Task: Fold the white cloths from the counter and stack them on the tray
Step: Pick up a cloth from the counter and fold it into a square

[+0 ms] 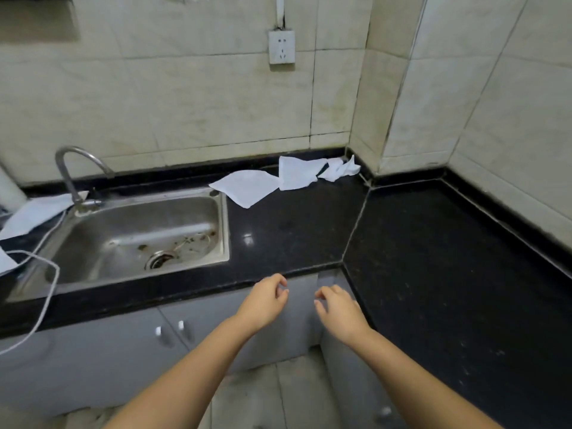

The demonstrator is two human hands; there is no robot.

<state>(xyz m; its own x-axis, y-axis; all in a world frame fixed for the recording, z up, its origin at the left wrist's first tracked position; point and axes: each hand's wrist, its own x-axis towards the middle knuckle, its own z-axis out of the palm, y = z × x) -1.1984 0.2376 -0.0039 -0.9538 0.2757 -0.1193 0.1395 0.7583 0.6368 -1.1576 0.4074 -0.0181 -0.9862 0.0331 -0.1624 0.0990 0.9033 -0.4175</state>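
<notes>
Three white cloths lie at the back of the black counter [433, 249]. One flat cloth [247, 187] sits just right of the sink, a second cloth [295, 173] leans against the back ledge, and a crumpled cloth [339, 168] lies in the corner. More white cloth [34, 213] lies left of the sink. My left hand [266, 300] and my right hand [337, 308] hover side by side in front of the counter's front edge, fingers loosely curled, holding nothing. No tray is in view.
A steel sink [223, 224] with a curved tap [69, 168] is set in the counter at left. A white cable [46, 295] hangs over the front edge at far left. Grey cabinet doors [123, 342] stand below. A wall socket [281, 46] is above.
</notes>
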